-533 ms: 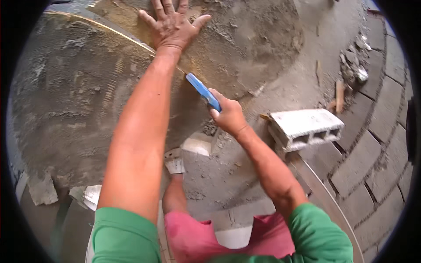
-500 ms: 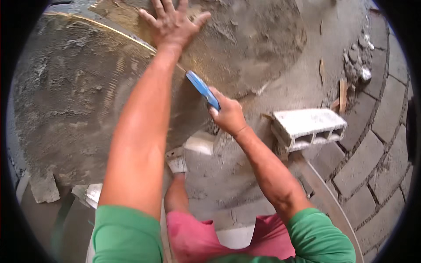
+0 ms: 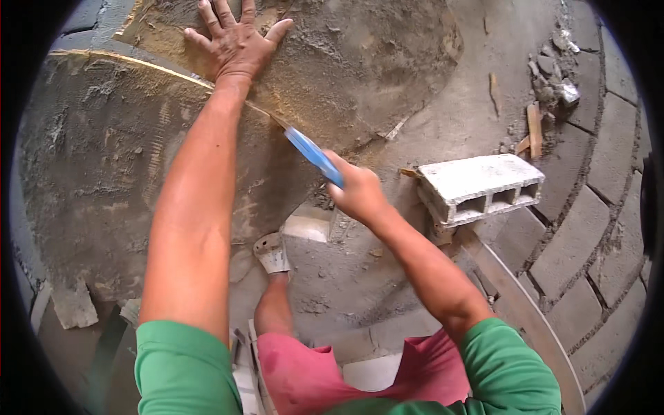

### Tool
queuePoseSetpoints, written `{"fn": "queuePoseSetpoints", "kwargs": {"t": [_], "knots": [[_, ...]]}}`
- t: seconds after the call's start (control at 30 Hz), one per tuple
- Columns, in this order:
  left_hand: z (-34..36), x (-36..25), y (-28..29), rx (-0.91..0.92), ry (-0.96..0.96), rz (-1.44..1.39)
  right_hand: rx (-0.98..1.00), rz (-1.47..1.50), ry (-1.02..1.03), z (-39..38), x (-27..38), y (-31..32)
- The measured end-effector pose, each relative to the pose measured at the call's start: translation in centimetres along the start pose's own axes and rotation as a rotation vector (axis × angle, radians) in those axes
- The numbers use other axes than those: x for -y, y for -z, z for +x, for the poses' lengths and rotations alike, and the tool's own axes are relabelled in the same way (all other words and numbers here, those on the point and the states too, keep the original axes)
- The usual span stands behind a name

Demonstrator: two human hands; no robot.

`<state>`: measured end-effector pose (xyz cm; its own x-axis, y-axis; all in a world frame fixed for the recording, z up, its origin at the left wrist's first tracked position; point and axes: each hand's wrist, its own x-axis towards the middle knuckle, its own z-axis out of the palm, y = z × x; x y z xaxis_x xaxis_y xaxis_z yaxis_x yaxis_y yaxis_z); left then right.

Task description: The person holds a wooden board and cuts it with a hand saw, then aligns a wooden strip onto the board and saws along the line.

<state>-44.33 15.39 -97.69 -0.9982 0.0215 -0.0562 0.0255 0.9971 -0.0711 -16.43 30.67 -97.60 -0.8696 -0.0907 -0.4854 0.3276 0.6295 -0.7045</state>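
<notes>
My left hand (image 3: pixel 238 47) lies spread and flat on a mortar-smeared wooden board (image 3: pixel 360 62), its fingers pointing away from me. My right hand (image 3: pixel 356 190) is wrapped round the blue handle of a handsaw (image 3: pixel 309 153). From the handle a thin blade runs up and left, along the line between the board under my left hand and a second dirty board piece (image 3: pixel 97 166). A pale, splintered cut edge shows left of my wrist. My left forearm hides part of that line, and most of the blade cannot be made out.
A white hollow concrete block (image 3: pixel 481 183) stands to the right, with wood scraps (image 3: pixel 534 130) and rubble (image 3: pixel 553 76) beyond it. Paving stones (image 3: pixel 567 249) curve along the right side. A pale block (image 3: pixel 308 227) sits under the board's near edge, beside my shoe (image 3: pixel 271 252).
The blue handle and my right hand have shifted slightly nearer to me relative to the boards. The whole view has shifted a little, and my left hand still presses the board.
</notes>
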Motion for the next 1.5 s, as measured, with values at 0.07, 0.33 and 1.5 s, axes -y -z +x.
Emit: {"fn": "queuePoseSetpoints", "kwargs": {"t": [0.07, 0.33, 1.5], "knots": [[0.4, 1.3, 1.2, 0.022, 0.001, 0.046, -0.038, 0.057, 0.002, 0.7, 1.8, -1.6], [-1.2, 6.1, 1.1, -0.026, -0.012, 0.097, 0.275, 0.096, -0.259, -17.6, 4.8, 12.6], [-1.6, 6.2, 0.9, 0.338, -0.270, 0.175, 0.011, -0.008, -0.124, -4.5, -0.2, -0.3]]}}
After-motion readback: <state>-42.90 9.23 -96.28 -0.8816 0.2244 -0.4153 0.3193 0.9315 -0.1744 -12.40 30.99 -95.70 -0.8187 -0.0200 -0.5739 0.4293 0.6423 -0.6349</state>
